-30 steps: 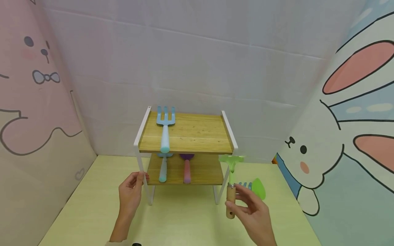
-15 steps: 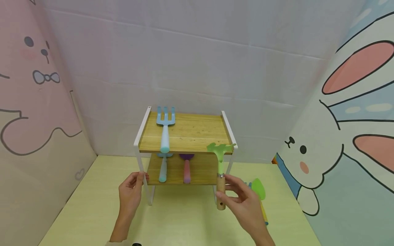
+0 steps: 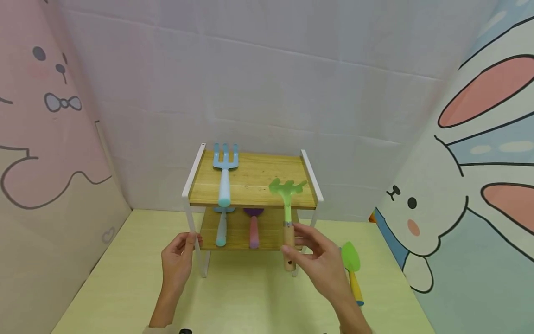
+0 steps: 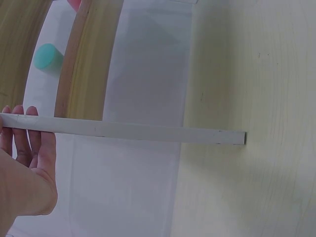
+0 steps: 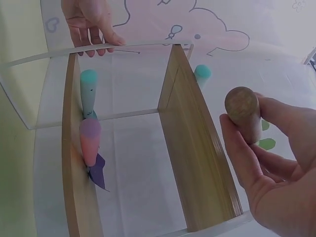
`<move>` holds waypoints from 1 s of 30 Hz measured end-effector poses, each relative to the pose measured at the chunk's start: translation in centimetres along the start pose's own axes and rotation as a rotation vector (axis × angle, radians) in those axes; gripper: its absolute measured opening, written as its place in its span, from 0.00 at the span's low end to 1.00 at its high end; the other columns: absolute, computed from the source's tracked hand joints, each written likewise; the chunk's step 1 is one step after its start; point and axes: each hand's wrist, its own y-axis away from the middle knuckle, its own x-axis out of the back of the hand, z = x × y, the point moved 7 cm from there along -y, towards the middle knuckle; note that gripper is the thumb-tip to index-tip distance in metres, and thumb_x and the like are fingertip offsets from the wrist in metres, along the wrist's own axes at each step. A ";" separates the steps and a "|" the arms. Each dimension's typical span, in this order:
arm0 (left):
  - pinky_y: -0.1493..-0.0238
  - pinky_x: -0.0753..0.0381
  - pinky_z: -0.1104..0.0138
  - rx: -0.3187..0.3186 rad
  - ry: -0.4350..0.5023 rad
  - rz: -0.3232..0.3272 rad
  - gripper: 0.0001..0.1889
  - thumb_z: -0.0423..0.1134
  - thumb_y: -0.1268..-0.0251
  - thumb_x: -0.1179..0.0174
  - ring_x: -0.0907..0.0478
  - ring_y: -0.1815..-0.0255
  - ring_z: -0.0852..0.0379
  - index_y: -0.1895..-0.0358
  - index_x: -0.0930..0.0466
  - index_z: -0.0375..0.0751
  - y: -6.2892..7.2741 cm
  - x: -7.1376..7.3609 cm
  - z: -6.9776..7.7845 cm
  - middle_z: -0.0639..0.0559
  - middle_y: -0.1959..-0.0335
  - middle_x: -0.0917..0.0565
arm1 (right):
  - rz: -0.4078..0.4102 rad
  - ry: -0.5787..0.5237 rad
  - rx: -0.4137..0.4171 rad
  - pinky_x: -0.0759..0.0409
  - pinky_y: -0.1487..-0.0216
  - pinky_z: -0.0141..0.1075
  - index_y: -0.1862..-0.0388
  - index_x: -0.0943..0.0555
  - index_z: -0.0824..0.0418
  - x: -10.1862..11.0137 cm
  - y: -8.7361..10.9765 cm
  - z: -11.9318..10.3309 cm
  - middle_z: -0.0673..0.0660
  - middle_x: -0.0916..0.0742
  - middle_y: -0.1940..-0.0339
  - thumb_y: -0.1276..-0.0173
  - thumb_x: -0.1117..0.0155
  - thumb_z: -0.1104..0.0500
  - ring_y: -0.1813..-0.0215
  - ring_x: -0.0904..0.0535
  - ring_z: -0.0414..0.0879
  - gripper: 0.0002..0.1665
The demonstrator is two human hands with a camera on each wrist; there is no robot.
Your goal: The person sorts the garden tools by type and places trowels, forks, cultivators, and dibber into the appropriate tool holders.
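Plainly, the right grip (image 3: 319, 260) holds a wooden-handled green rake (image 3: 288, 214).

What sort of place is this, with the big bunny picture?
Maybe an indoor play corner, or a little set made for filming. There's a cartoon bunny on the right, a pale creased sheet behind, and garden tools on a two-tier shelf.

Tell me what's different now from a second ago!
The right hand carried the green rake leftward and up in the head view, so its head now shows against the top shelf. The yellow handle of the green trowel came into view. Nothing was grabbed or let go. The left hand still holds the white shelf leg; the blue fork stayed put.
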 end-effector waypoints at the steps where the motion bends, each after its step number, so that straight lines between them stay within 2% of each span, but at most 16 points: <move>1: 0.54 0.15 0.72 -0.002 0.002 -0.001 0.13 0.35 0.21 0.43 0.13 0.63 0.62 0.60 0.15 0.26 0.0 0.0 0.0 0.39 0.65 0.12 | -0.003 -0.002 0.001 0.10 0.59 0.40 0.38 0.19 0.64 -0.1 -0.2 0.0 0.62 0.13 0.48 0.37 0.24 0.69 0.52 0.13 0.45 0.28; 7: 0.54 0.15 0.72 -0.004 -0.001 -0.005 0.13 0.35 0.21 0.43 0.13 0.63 0.62 0.60 0.15 0.26 0.0 -0.1 0.1 0.38 0.65 0.12 | -0.008 0.024 0.003 0.14 0.52 0.33 0.38 0.18 0.65 -0.4 -1.4 -0.4 0.60 0.12 0.49 0.37 0.24 0.68 0.53 0.13 0.45 0.27; 11: 0.54 0.15 0.74 0.005 -0.002 -0.004 0.13 0.35 0.21 0.43 0.13 0.63 0.62 0.59 0.15 0.26 0.0 0.0 0.0 0.39 0.65 0.11 | -0.029 0.014 -0.038 0.14 0.54 0.32 0.38 0.18 0.65 -0.7 -2.2 -0.5 0.61 0.11 0.50 0.36 0.24 0.66 0.52 0.13 0.45 0.28; 18: 0.54 0.16 0.75 0.001 0.011 0.000 0.13 0.34 0.21 0.43 0.13 0.63 0.61 0.59 0.16 0.25 0.0 0.0 -0.1 0.41 0.66 0.12 | -0.082 0.001 -0.108 0.14 0.55 0.33 0.36 0.19 0.65 -1.4 -3.5 -0.9 0.62 0.11 0.48 0.35 0.24 0.61 0.50 0.12 0.49 0.28; 25: 0.54 0.16 0.75 -0.003 0.009 -0.001 0.13 0.34 0.21 0.43 0.13 0.63 0.61 0.60 0.16 0.25 0.0 0.0 -0.1 0.40 0.66 0.12 | -0.105 0.045 -0.189 0.14 0.52 0.33 0.37 0.18 0.64 -1.7 -4.6 -1.2 0.59 0.12 0.46 0.35 0.23 0.56 0.48 0.13 0.50 0.29; 30: 0.55 0.16 0.75 -0.002 0.014 0.000 0.13 0.34 0.21 0.43 0.13 0.63 0.61 0.60 0.16 0.25 0.0 0.0 -0.2 0.40 0.66 0.12 | -0.118 0.079 -0.231 0.14 0.49 0.38 0.37 0.19 0.66 -1.9 -5.4 -1.3 0.60 0.12 0.46 0.35 0.23 0.54 0.47 0.13 0.51 0.31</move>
